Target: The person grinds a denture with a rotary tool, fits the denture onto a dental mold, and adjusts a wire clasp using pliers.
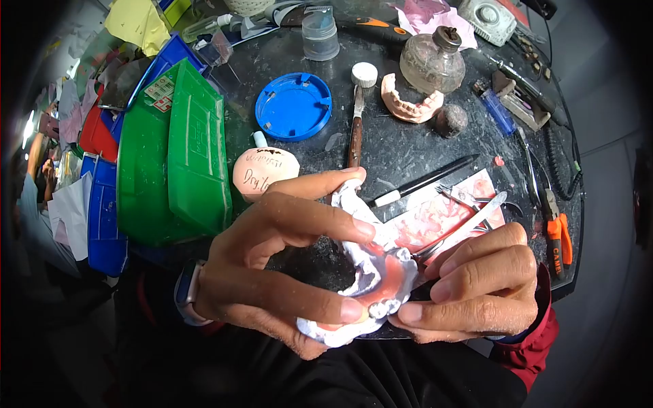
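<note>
My left hand grips a white dental cast, its fingers spread along the arch from the far end to the near end. Pink wax covers part of the cast, with a few white teeth set along it. My right hand is curled at the cast's right edge, fingertips and thumb pressed against it; the fingers underneath are hidden. Just beyond those fingers, a slim metal wax tool slants over a sheet with pink wax scraps. Whether my right hand touches this tool, I cannot tell.
Green bins stand at left beside a round blue lid. A marked pinkish plaster piece, wooden-handled knife, another cast, glass burner bottle and black pen lie beyond. Orange-handled pliers rest right.
</note>
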